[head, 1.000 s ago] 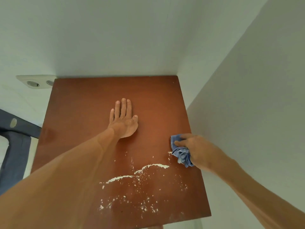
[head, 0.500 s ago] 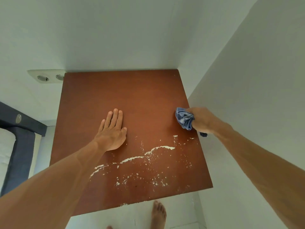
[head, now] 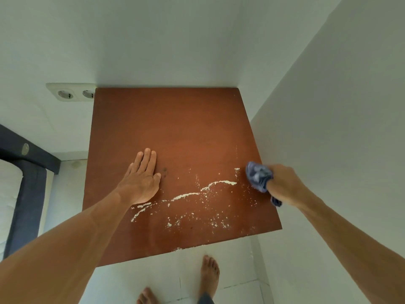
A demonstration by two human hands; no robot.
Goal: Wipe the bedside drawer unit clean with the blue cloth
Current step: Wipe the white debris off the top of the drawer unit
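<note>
One blue cloth (head: 258, 175) sits bunched at the right edge of the drawer unit's top (head: 175, 128), clenched in the right hand (head: 285, 185), likely poised to sweep the white crumbs (head: 219, 183) lying just left of it. The left hand (head: 142, 181) lies flat and empty on the top, probably bracing. Two hands, one cloth.

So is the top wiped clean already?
No, white crumbs lie across the front of the top, left of the cloth.
</note>
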